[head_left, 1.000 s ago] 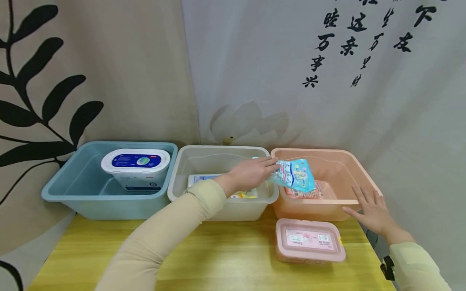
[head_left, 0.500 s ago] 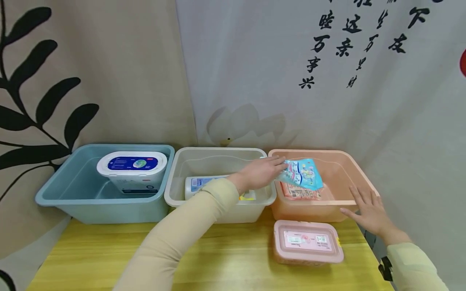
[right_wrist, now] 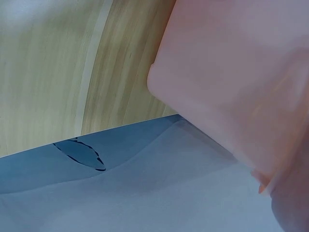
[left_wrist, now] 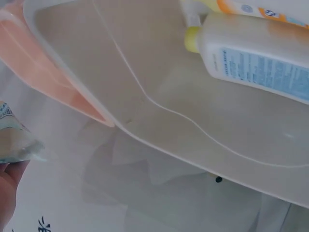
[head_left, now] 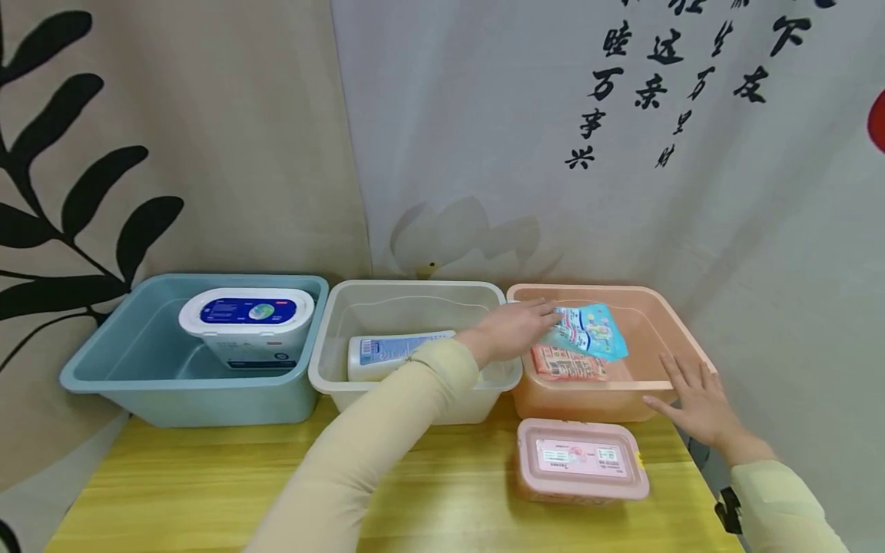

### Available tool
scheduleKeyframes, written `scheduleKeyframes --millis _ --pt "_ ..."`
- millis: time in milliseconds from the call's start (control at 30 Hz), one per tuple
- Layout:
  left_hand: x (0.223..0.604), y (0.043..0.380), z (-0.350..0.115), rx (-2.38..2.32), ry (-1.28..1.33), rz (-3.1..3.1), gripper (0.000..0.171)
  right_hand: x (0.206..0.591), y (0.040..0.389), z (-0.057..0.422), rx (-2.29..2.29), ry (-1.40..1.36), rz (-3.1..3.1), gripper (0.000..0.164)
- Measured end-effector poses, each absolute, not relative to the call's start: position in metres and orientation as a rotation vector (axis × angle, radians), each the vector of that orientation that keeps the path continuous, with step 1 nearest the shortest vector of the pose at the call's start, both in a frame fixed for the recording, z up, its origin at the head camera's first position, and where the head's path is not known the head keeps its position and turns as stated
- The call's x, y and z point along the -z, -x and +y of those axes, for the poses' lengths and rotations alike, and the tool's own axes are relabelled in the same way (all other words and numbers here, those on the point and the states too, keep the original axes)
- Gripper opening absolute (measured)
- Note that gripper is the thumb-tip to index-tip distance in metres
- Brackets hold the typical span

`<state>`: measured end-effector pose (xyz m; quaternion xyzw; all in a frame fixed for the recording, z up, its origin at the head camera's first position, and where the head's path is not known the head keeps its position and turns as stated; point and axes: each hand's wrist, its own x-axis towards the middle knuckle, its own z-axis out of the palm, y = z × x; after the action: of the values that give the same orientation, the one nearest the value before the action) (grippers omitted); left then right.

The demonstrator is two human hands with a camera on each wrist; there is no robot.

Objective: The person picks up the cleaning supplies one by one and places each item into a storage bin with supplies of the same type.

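My left hand (head_left: pixel 515 330) grips the near end of a light blue plastic packet (head_left: pixel 591 332), held above the left part of the orange bin (head_left: pixel 664 330). In the left wrist view, fingers (left_wrist: pixel 8 186) and the packet (left_wrist: pixel 17 142) show at the left edge. Below the packet, an orange-and-white packet (head_left: pixel 568 364) lies in the bin. With fingers spread, my right hand (head_left: pixel 701 403) rests on the orange bin's front right rim. Only a dark part of that hand (right_wrist: pixel 293 203) appears in the right wrist view.
A grey bin (head_left: pixel 415 288) in the middle holds a white bottle (head_left: pixel 387 353) and a yellow-capped bottle (left_wrist: pixel 256 58). The blue bin (head_left: pixel 173 395) at left contains a white lidded box (head_left: pixel 249 326). A pink lidded box (head_left: pixel 582 461) sits on the wooden table (head_left: pixel 442 491) before the orange bin.
My left hand has moved right with the light blue packet, farther over the orange bin. The right hand stays on the rim. The head view has shifted slightly.
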<state>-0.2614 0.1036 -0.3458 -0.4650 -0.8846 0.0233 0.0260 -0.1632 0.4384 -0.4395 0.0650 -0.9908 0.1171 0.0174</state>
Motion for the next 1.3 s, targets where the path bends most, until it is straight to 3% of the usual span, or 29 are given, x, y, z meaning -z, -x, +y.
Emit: scheduleKeyframes --millis 733,1300 --pt "0.366 0.261 0.150 -0.015 1.215 -2.807 0.041 0.443 0.164 0.440 -0.332 -0.189 -3.067 0.090" --pt "0.378 0.261 0.160 -0.039 1.140 -2.870 0.043 0.443 0.162 0.438 -0.341 -0.174 -3.043 0.090"
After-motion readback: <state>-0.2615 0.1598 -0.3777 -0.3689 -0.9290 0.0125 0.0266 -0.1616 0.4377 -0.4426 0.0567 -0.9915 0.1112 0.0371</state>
